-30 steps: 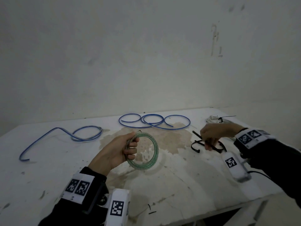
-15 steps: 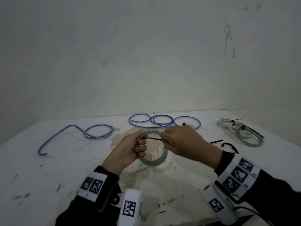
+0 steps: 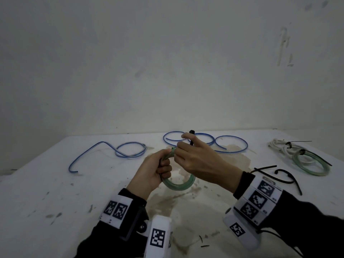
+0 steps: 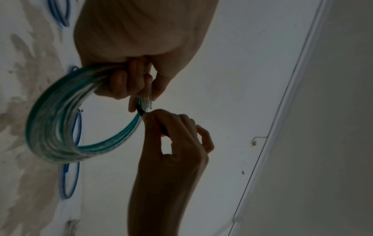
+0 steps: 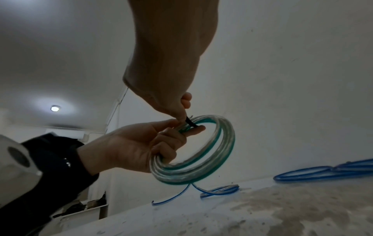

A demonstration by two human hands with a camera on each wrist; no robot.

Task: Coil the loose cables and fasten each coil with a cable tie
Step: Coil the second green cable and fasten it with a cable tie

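My left hand (image 3: 158, 172) (image 5: 153, 143) grips a coil of clear green cable (image 3: 178, 184) (image 4: 60, 124) (image 5: 201, 159), held upright above the middle of the white table (image 3: 46, 192). My right hand (image 3: 193, 155) (image 4: 173, 127) pinches a black cable tie (image 3: 191, 136) (image 4: 141, 111) (image 5: 189, 123) against the top of the coil, beside my left fingertips. The tie's head sticks up past my right fingers in the head view. Most of the tie is hidden by both hands.
Two loose blue cables lie at the back: one (image 3: 115, 151) on the left, one (image 3: 230, 144) looped in the middle. At the right lie a tied white coil (image 3: 279, 146), a tied green coil (image 3: 312, 164) and spare black ties (image 3: 284, 177).
My right hand picked up a black tie from the right side of the table, carried it left to the green coil, and now holds it against the coil's top. The left hand tilted the coil.
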